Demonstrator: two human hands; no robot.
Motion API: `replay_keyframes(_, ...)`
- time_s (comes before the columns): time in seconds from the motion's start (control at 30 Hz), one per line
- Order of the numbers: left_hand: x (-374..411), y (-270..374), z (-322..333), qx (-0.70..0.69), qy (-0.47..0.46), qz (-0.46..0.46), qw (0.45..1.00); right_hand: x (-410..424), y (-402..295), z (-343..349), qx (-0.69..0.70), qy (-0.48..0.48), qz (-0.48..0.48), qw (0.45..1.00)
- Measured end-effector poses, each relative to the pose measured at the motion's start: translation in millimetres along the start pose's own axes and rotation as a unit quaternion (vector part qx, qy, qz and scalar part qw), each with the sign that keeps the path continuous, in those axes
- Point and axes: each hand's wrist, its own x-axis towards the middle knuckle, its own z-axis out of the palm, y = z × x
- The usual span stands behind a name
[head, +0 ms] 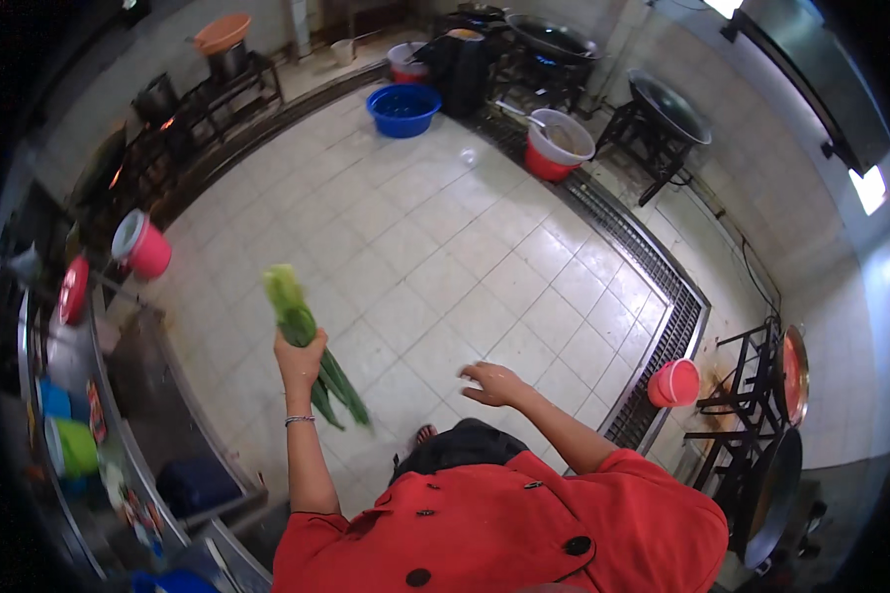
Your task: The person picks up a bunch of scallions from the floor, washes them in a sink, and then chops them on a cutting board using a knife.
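Note:
My left hand (300, 363) is closed around a bundle of long green leaves (284, 293), held above the tiled floor. The bundle's pale, thick end points away from me. Its dark green tips hang back past my wrist, which wears a bracelet. Out to the right, my right hand (493, 384) holds nothing; its fingers are bent and somewhat apart over the floor. Below both hands, part of a sandalled foot (425, 434) shows beside my dark trousers.
Pale floor tiles (415, 244) spread ahead, edged by a metal drain grate (615, 222). A blue basin (403, 111) and a red-and-white bucket (558, 144) stand at the far side. Woks (667, 107) rest on stands. A lit burner (545, 59) glows. Left is a cluttered steel counter (130, 445).

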Motion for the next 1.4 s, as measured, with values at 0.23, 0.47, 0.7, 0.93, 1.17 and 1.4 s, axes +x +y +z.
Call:
replay_keyframes(0.23,110.4,-148.6,80.0,0.4,-0.222,-0.053,0.888,22.8,153.5,-4.3,0.039,-0.059,0.304,0.95)
replay_keyframes(0.47,74.6,-281.1,65.9,0.235,-0.319,-0.498,0.772,254.6,235.5,-53.6,0.032,-0.039,0.207,0.977)
replay_keyframes(0.7,194.7,-261.2,96.0,0.254,-0.206,-0.482,0.813,595.9,192.9,-193.3,0.085,-0.081,-0.048,0.992)
replay_keyframes(0.93,437.3,-295.9,107.9,0.239,-0.027,-0.323,0.916,780.8,178.1,-253.2,0.113,-0.151,-0.019,0.982)
replay_keyframes(1.17,851.7,-222.2,215.8,0.161,-0.036,-0.175,0.971,874.0,265.8,-329.7,0.149,-0.111,0.145,0.972)
replay_keyframes(1.4,1062.3,-208.3,286.2,0.199,-0.094,-0.19,0.957,1047.6,346.8,-384.9,0.118,-0.098,0.18,0.972)
